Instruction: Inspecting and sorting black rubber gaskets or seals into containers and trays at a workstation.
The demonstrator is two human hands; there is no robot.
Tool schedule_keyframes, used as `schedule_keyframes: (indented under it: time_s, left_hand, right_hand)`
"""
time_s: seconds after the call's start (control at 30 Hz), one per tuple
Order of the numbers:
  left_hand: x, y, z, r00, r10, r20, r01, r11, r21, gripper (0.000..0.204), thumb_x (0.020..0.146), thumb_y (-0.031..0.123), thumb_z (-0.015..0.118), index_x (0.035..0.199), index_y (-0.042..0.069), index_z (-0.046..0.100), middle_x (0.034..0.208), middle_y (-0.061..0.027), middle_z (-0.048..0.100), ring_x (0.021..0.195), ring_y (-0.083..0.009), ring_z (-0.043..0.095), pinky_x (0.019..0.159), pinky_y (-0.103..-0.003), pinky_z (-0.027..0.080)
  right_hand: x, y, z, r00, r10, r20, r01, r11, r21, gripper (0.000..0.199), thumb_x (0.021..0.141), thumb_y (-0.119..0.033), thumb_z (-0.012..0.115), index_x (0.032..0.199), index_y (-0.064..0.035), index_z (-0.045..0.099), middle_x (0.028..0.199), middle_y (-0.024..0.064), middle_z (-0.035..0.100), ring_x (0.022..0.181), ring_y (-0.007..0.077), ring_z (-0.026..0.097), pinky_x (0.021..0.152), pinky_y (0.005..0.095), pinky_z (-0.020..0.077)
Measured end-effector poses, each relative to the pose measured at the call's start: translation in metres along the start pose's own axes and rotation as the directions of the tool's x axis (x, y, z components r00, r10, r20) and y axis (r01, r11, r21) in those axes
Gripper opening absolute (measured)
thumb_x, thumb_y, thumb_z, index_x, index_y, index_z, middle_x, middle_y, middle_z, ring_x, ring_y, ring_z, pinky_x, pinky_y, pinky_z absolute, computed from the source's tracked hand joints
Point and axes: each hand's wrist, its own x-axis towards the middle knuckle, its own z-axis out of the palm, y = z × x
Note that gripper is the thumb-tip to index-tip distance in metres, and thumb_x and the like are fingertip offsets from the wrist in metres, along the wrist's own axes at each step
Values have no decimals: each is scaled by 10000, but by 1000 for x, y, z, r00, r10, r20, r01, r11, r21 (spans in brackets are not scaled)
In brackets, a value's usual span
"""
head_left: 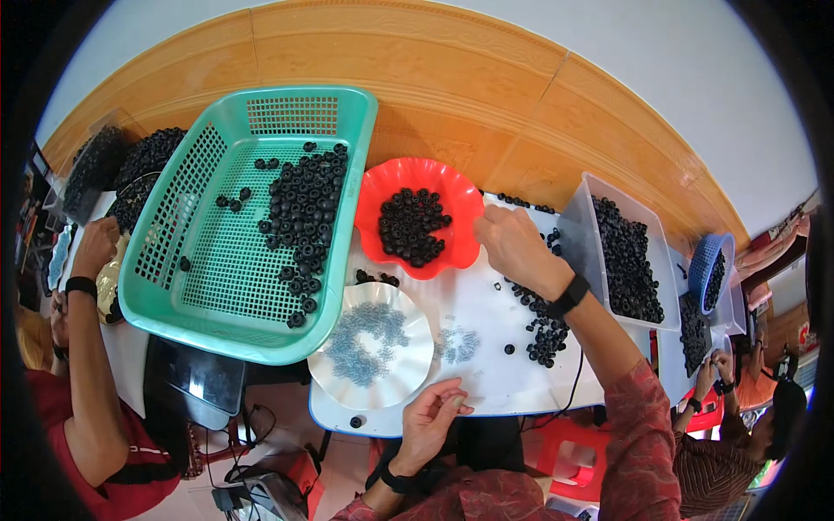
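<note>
My left hand [427,424] is at the table's near edge, thumb and fingers pinched together; anything between them is too small to make out. Beside it stands a white scalloped plate [420,314] with many small clear bluish pieces [358,339]. More clear pieces [458,345] lie loose on the table right of the plate. My right hand [514,243] reaches over to the right rim of a red scalloped bowl [372,187], its fingers curled closed, their tips partly hidden. Black ring-shaped parts [414,227] fill the bowl's bottom. Loose black parts [547,339] lie under my right forearm.
A large green basket [221,352] with black parts stands on the left, a clear bin [669,300] of black parts on the right. A black cable [575,382] crosses the table edge. Co-workers' arms [94,347] show at the left and a blue basket [700,269] far right.
</note>
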Motion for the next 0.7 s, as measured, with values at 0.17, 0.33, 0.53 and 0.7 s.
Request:
schedule_keyframes:
  time_s: [0.17,0.33,0.53,0.7]
  left_hand:
    - [0,-3,-3,1000,-8,-20,8,1000,-6,276,945,15,551,1216,-33,549,1012,-99,625,854,-136,630,818,-345,576]
    - [-1,2,0,999,-38,-15,37,999,-12,281,944,10,550,1221,-34,541,1014,-101,622,848,-137,624,830,-347,571]
    - [-2,1,-1,999,-49,-23,49,999,-4,276,945,9,547,1218,-34,543,1016,-103,625,854,-141,625,834,-345,568]
    - [-1,1,-1,999,-48,-18,48,999,-11,273,945,10,547,1215,-34,543,1018,-105,627,862,-142,625,833,-345,568]
  right_hand:
    - [35,13,36,998,13,55,-10,998,-55,161,743,-2,594,860,-75,676,867,76,605,892,275,558,711,422,377]
    - [47,21,62,992,0,126,16,992,-127,297,763,-20,603,1027,-120,693,943,35,633,958,250,534,791,434,354]
    - [47,18,67,960,53,274,-51,999,-14,265,731,-4,619,955,-125,692,917,46,638,975,259,532,856,446,329]
    - [48,23,66,971,63,230,-91,989,115,195,712,25,605,754,-133,711,913,60,631,948,256,544,862,452,330]
